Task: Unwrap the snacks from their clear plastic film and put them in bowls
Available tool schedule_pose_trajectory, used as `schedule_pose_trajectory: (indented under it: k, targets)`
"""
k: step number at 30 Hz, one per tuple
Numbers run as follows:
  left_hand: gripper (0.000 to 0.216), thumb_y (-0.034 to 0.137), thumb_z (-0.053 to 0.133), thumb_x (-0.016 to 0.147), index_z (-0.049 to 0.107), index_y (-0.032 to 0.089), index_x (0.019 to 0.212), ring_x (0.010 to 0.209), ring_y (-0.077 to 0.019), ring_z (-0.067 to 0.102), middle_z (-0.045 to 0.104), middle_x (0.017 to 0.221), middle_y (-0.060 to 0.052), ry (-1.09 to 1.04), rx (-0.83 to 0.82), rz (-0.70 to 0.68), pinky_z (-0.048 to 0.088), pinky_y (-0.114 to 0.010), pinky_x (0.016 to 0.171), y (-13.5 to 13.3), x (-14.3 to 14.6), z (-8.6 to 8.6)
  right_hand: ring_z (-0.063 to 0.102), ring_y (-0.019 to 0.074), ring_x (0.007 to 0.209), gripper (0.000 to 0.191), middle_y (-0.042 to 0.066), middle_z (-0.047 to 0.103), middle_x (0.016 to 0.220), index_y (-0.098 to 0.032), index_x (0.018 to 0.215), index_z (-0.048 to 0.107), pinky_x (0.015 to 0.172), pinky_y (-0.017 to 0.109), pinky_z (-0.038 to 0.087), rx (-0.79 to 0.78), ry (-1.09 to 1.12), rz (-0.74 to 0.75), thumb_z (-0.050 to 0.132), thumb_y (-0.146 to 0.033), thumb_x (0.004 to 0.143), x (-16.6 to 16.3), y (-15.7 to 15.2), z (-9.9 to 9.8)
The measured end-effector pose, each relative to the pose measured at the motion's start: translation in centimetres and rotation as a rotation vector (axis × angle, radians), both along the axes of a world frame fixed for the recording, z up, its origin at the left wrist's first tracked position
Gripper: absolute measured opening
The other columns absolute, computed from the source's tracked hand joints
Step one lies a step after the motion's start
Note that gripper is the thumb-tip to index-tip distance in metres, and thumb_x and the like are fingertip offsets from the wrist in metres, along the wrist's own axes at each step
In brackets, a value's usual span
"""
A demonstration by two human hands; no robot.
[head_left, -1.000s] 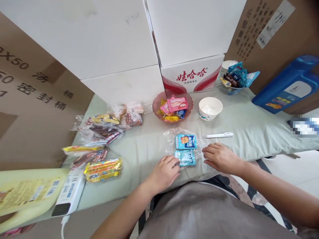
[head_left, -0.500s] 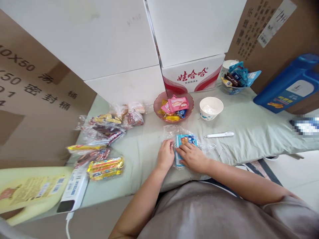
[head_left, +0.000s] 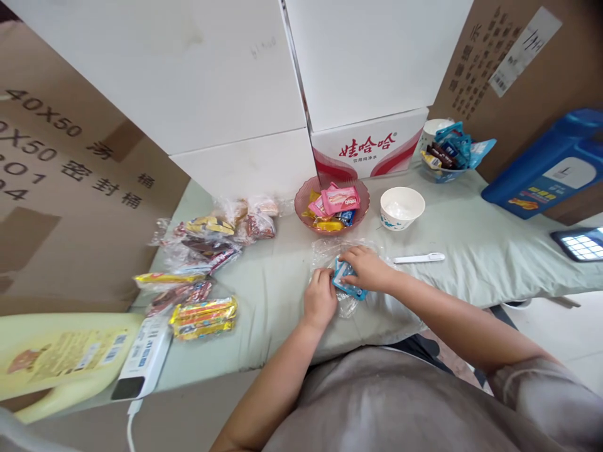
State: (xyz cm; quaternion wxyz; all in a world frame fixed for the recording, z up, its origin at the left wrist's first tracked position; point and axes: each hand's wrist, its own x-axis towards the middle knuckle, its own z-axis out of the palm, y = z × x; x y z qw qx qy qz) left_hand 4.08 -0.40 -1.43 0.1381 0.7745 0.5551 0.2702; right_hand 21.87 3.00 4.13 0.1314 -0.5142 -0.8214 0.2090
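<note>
A blue snack packet (head_left: 347, 284) lies tilted on a crumpled clear plastic bag (head_left: 348, 306) at the front of the cloth-covered surface. My right hand (head_left: 370, 271) reaches over the packet from the right, its fingers bent round the upper edge and the thumb on its face. At the packet's left edge, my left hand (head_left: 321, 298) is closed with curled fingers, the fingertips against the corner. Part of the packet is hidden beneath my right hand.
Behind stand a pink glass bowl (head_left: 301, 204) of wrapped snacks and a paper cup (head_left: 404, 220). A white utility knife (head_left: 419, 258) lies right. Bagged snacks (head_left: 207, 248) spread left, near a power strip (head_left: 146, 355). A blue bottle (head_left: 541, 182) and phone (head_left: 579, 243) are far right.
The blue packet has turned from roughly upright to slanted. My right hand has moved from lying across its face to gripping around its upper edge; my left fingers stay at its left side.
</note>
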Motion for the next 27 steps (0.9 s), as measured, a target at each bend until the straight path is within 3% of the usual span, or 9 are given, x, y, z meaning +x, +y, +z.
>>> schedule_pose_trajectory:
  k: [3, 6, 12, 17, 22, 25, 27]
  targets:
    - [0.028, 0.008, 0.043, 0.090, 0.057, 0.018, 0.112, 0.097, -0.0212, 0.063, 0.063, 0.106, -0.009, 0.062, 0.048, 0.009, 0.053, -0.034, 0.083, -0.3, 0.0, -0.3, 0.050, 0.0336, 0.120, 0.068, 0.017, 0.058, 0.127, -0.017, 0.129, 0.055, 0.097, 0.047, 0.040, 0.016, -0.161, 0.062, 0.080, -0.039, 0.070, -0.8, 0.4, -0.4]
    - [0.030, 0.010, 0.043, 0.091, 0.058, 0.017, 0.116, 0.099, -0.0228, 0.062, 0.063, 0.109, -0.010, 0.151, 0.088, 0.019, 0.053, -0.036, 0.084, -0.4, 0.1, -0.3, 0.055, 0.0319, 0.114, 0.078, 0.017, 0.061, 0.120, -0.014, 0.131, 0.053, 0.095, 0.043, 0.043, -0.014, -0.190, 0.094, 0.084, -0.040, 0.065, -0.8, 0.0, -0.2]
    - [0.039, 0.012, 0.049, 0.089, 0.059, 0.021, 0.125, 0.115, -0.0293, 0.052, 0.060, 0.126, -0.011, 0.341, 0.084, -0.027, 0.046, -0.046, 0.094, -0.5, 0.1, 0.2, 0.064, 0.0231, 0.092, 0.042, 0.008, 0.067, 0.102, -0.019, 0.105, 0.062, 0.079, 0.032, 0.047, -0.124, -0.049, 0.122, 0.080, -0.029, 0.069, 2.1, -1.5, 0.4]
    - [0.041, 0.010, 0.048, 0.089, 0.059, 0.023, 0.126, 0.116, -0.0282, 0.050, 0.060, 0.127, -0.009, 0.346, 0.081, -0.038, 0.045, -0.045, 0.096, -0.5, 0.2, 0.3, 0.059, 0.0163, 0.071, 0.023, -0.001, 0.064, 0.078, -0.021, 0.089, 0.058, 0.065, 0.027, 0.045, -0.187, 0.217, -0.104, 0.070, -0.030, 0.072, 6.5, -0.6, 0.5]
    - [0.041, 0.008, 0.048, 0.087, 0.061, 0.023, 0.123, 0.113, -0.0282, 0.050, 0.061, 0.124, -0.009, 0.318, 0.096, -0.030, 0.044, -0.045, 0.096, -0.4, 0.1, 0.0, 0.053, 0.0144, 0.065, 0.038, -0.002, 0.058, 0.076, -0.020, 0.091, 0.056, 0.059, 0.027, 0.044, 0.023, 0.658, -0.525, 0.071, -0.045, 0.066, 8.2, 5.1, 3.1]
    - [0.040, 0.008, 0.049, 0.088, 0.060, 0.023, 0.123, 0.113, -0.0278, 0.050, 0.061, 0.124, -0.009, 0.301, 0.104, -0.033, 0.044, -0.045, 0.096, -0.4, 0.1, -0.1, 0.056, 0.0165, 0.076, 0.033, 0.002, 0.062, 0.088, -0.019, 0.094, 0.057, 0.071, 0.032, 0.048, 0.216, 0.606, -0.676, 0.068, -0.037, 0.069, 6.9, 9.7, 5.3]
    - [0.040, 0.009, 0.049, 0.087, 0.060, 0.023, 0.123, 0.113, -0.0279, 0.050, 0.060, 0.123, -0.009, 0.292, 0.104, -0.029, 0.044, -0.045, 0.096, -0.5, 0.1, 0.0, 0.058, 0.0188, 0.083, 0.027, 0.004, 0.063, 0.092, -0.017, 0.095, 0.057, 0.079, 0.035, 0.048, 0.194, 0.467, -0.711, 0.066, -0.029, 0.072, 5.7, 12.5, 6.3]
